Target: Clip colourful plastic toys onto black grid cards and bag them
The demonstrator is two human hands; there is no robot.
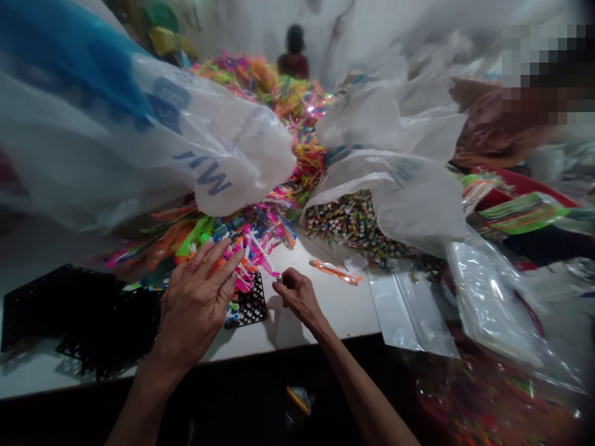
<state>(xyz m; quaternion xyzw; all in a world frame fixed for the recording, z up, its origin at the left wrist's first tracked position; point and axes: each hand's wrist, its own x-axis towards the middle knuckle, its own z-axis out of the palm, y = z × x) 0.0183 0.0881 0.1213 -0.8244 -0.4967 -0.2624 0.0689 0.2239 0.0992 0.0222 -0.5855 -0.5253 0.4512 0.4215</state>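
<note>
My left hand [199, 300] lies palm down with its fingers stretched out. It rests over small pink, orange and white plastic pieces and the near side of a black lattice tray [255, 303]; what is under the palm is hidden. Thumb and forefinger of my right hand [297, 294] pinch the end of a pink plastic piece [268, 266], just right of the tray. A white strip [258, 240] reaches from the pile toward that piece. Behind both hands spreads a heap of bright plastic pieces [279, 232].
Dark lattice trays [83, 310] lie at left. Large white bags [232, 148] flank the heap; the right one spills small patterned cylinders [348, 220]. An orange packet [335, 271] and clear plastic bags [409, 310] lie at right. A person [294, 52] is at the back.
</note>
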